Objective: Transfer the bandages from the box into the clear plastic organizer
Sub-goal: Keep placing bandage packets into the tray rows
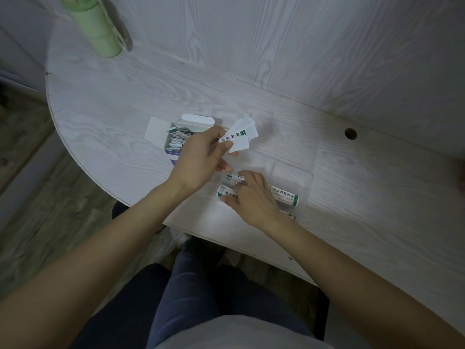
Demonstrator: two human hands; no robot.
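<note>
head view: bandages moving from box to organizer

head view shows the left hand [198, 157] pinching a fan of flat wrapped bandages [239, 136] just above the bench [125, 96], beside the open box [176, 137], which has more inside. the right hand [251, 197], fingers curled, presses bandages in organizer [284, 197] near the bench's front edge; the clear plastic organizer [305, 187] is hard to make out. the strips look white with green print, long and narrow. they should be feather-light, floppy and slick, so likely to slide apart; pinching across the stack's middle seems safest.
</note>
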